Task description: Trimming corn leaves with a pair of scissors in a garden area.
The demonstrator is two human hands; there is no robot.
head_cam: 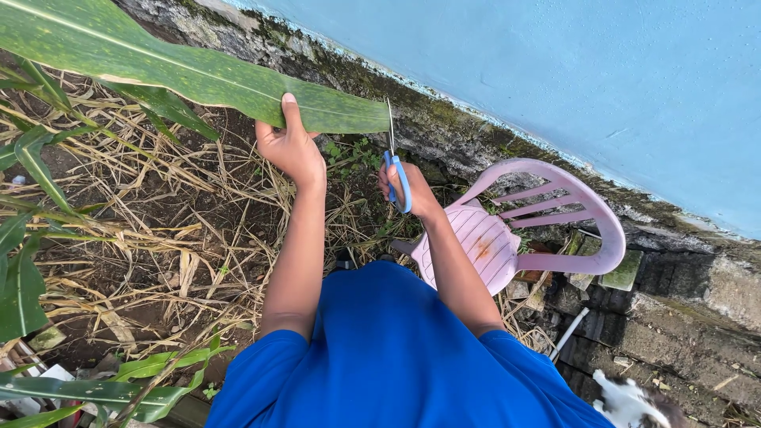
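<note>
A long, broad green maize leaf (158,67) stretches from the upper left toward the middle. My left hand (292,147) grips it near its cut end, thumb on top. My right hand (408,189) holds blue-handled scissors (395,162) upright, their blades standing at the leaf's squared-off end. Both arms reach out from my blue shirt (388,357).
A pink plastic chair (523,230) stands right of my right arm. A light blue wall (555,71) with a mossy stone base runs across the top right. Dry stalks litter the soil (158,230); green leaves (24,285) crowd the left. A white animal (630,400) is at bottom right.
</note>
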